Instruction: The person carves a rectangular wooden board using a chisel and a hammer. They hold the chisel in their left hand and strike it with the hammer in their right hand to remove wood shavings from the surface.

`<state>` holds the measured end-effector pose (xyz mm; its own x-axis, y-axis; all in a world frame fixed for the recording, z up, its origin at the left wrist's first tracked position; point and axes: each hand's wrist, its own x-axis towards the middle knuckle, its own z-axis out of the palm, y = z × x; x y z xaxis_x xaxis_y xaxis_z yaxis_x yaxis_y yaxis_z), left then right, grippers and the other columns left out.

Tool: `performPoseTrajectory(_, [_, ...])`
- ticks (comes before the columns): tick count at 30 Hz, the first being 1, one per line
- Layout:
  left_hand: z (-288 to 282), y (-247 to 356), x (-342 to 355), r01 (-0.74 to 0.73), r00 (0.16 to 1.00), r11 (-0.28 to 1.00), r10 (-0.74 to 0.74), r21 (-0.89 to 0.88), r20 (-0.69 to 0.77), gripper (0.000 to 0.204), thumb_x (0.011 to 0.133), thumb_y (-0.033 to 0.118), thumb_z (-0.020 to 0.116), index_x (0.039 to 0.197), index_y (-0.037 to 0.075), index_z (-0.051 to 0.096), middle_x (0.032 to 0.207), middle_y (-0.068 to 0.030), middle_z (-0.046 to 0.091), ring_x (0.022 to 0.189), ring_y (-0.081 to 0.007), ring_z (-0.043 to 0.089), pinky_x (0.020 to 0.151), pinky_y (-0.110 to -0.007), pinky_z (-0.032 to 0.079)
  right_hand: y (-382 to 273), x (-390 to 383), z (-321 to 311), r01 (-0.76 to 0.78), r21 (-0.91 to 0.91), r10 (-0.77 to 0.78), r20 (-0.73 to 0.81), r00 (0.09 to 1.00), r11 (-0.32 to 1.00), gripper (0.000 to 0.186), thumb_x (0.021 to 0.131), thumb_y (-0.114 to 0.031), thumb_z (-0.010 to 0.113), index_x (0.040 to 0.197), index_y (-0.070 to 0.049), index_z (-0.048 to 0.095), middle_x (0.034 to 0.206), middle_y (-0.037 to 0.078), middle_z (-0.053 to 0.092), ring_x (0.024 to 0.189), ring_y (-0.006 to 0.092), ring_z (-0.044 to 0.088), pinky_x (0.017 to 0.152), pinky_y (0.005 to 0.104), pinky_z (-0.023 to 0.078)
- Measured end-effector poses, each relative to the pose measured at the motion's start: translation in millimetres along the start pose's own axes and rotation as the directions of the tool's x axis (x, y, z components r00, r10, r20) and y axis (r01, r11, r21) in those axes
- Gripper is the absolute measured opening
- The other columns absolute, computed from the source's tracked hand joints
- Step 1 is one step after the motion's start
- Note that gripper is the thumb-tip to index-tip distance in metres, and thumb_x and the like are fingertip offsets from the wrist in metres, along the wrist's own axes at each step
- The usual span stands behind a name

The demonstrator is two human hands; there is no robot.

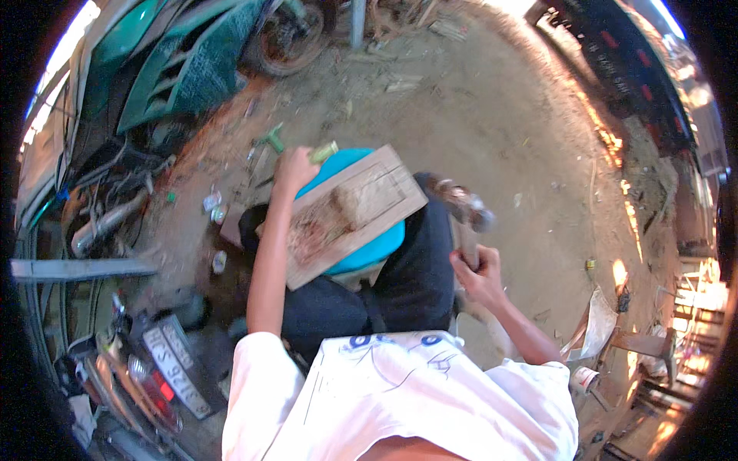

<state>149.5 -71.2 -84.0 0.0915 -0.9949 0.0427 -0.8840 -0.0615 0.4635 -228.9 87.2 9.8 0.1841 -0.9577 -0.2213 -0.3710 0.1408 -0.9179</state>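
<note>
A rectangular wooden board (384, 180) lies slanted on a round blue stool seat (378, 247) between my knees. Its middle is worn, with a darker patch. At the board's far left edge my left hand (290, 172) is closed around a short yellow-green cylinder (324, 152), whose end sticks out to the right; I cannot make out its kind. My right hand (482, 278), right of my thigh, grips the handle of a hammer (466, 240). The hammer's head is up beyond the hand, blurred and apart from the board.
Motorcycle parts (115, 219) and a licence plate (177, 365) lie on the left. A green panel (192, 69) and a wheel (290, 38) stand at the far left. A small green object (271, 138) rests on the dirt floor. Wooden slats (688, 338) are at the right.
</note>
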Motion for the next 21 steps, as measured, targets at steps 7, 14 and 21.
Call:
performPoseTrajectory(7, [-6.5,4.2,6.6,0.016,0.999,0.944,-0.031,-0.331,-0.041,0.033,0.079,0.035,0.065,0.083,0.002,0.064,0.075,-0.0214,0.062,0.074,-0.0399,0.061,0.062,-0.043,0.047,-33.1,-25.1,31.4,-0.034,-0.058,0.043,0.161,0.986,0.998,0.029,0.086,-0.021,0.066,0.069,-0.008,0.047,0.056,-0.003,0.046,0.049,0.0057,0.045,0.042,0.022,0.031])
performPoseTrajectory(14, [-82.1,77.4,-44.8,-0.188,0.9,0.525,-0.246,-0.83,-0.359,0.03,0.089,0.027,0.06,0.074,0.001,0.062,0.061,-0.0085,0.061,0.058,-0.0192,0.062,0.049,-0.029,0.043,-53.5,-19.2,71.3,-0.468,0.12,0.428,0.259,0.866,0.875,0.036,0.084,-0.031,0.067,0.065,-0.005,0.051,0.051,-0.002,0.045,0.045,0.0058,0.042,0.041,0.0231,0.03])
performPoseTrajectory(21, [-70.4,82.1,-87.3,-0.373,0.912,-0.147,-0.241,-0.916,-0.333,0.027,0.093,0.024,0.055,0.074,0.006,0.048,0.056,0.0002,0.041,0.042,-0.0059,0.031,0.038,-0.023,0.021,-46.6,-19.4,83.3,-0.275,0.353,0.261,0.088,0.961,0.894,0.032,0.083,-0.028,0.069,0.071,-0.004,0.052,0.053,-0.002,0.048,0.045,0.0062,0.044,0.041,0.022,0.032])
